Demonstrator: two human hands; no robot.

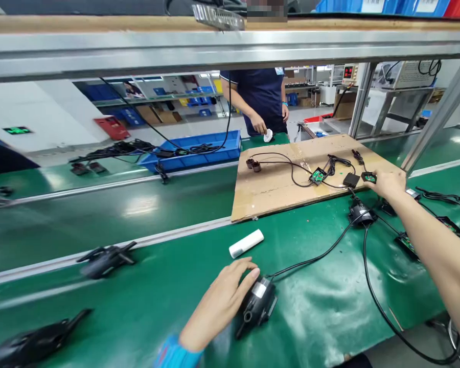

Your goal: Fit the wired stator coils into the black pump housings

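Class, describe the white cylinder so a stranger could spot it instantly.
On the green worktop, find the near left corner of the brown board. Between that corner and the left hand lies the white cylinder. Unlike the black unit beside that hand, it is pale and has no cable.

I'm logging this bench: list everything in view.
Benchtop: one, green, underneath
Panel: one, tan, right
Circuit boards: several, green, right
Housings: at least four, black, benchtop
Cables: several, black, scattered
Caps: two, brown, on panel
Tube: one, white, centre
Tray: one, blue, beyond benchtop
Shelf frame: one, silver, overhead
Bins: several, blue and red, top right
Boxes: several, mixed colours, background
Co-worker: one, navy shirt, far side
Left grip: one, bare, at nearest housing
Right grip: one, bare, at circuit board
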